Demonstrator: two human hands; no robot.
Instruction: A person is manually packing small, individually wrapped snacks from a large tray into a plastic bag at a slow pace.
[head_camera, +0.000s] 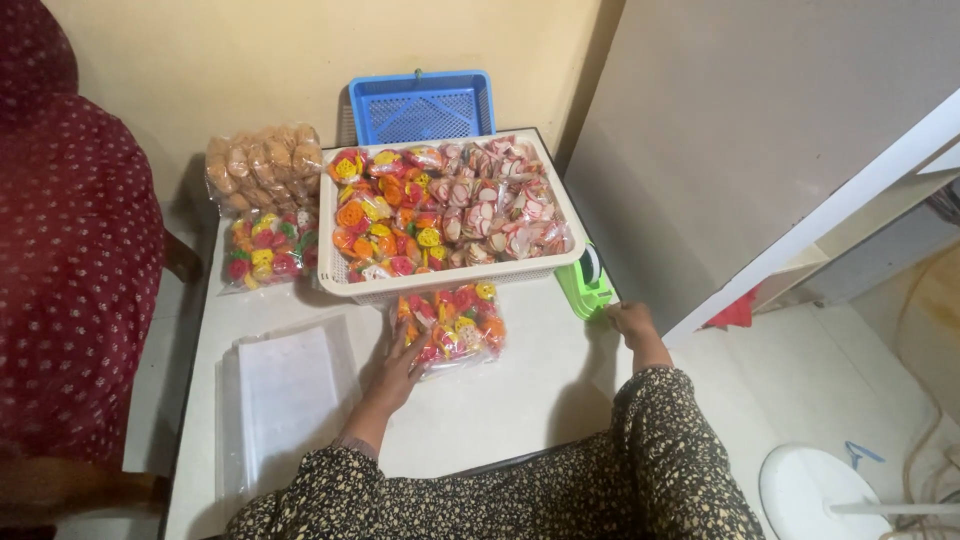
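Many sealed clear packets of colourful sweets (440, 205) fill our white plastic basket (450, 280); left hand (400, 365) fingers flat, released, on one more packet (455, 325); right hand (630, 320) fingers grasping green tape dispenser (583, 285); empty clear bags (285, 395) wait on surface (520, 400).

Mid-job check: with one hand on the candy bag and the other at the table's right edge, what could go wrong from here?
1. The green tape dispenser sits at the table's right edge by the right hand; a nudge might knock it off.
2. The white basket is heaped with packets; its front rim stands right over the candy bag under the left hand, so pulling the bag could jog it.
3. The stack of clear bags beside the left hand looks slippery and could slide.
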